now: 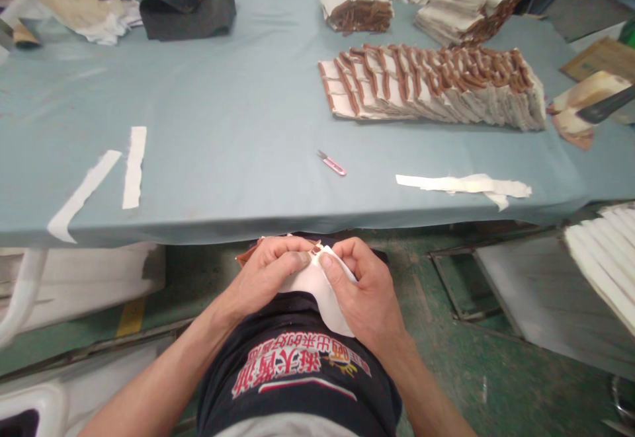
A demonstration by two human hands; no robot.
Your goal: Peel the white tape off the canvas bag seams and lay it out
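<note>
Both hands hold one piece (337,315) in front of the worktop's (223,106) near edge, just below it and about midway along it, over the person's lap. The piece is white, with a brown part showing past the left hand's knuckles. The left hand (270,278) is closed on the piece's left portion, fingers curled under and thumb pressed on top. The right hand (367,295) is closed on the right portion in the same manner, its thumb tip just beside the left thumb tip. The upper edge of the piece lies pinched between the two thumbs and the fingers (347,252) beneath; the lower white lobe hangs free below the right thumb, against the palm. How the fingers lie under the piece cannot be told. On the worktop, snips (331,163) with a pink handle lie near the near edge, just right of centre. White strips (464,186) lie at the near edge to the right of the snips. Two more strips (133,166) lie toward the near left corner, one reaching the edge. A row (431,83) of overlapped white-and-brown pieces lies on the right half, past the snips. Two stacks (356,4) of like pieces stand at the far edge. A dark cloth (188,10) lies at the far edge, left of centre.
</note>
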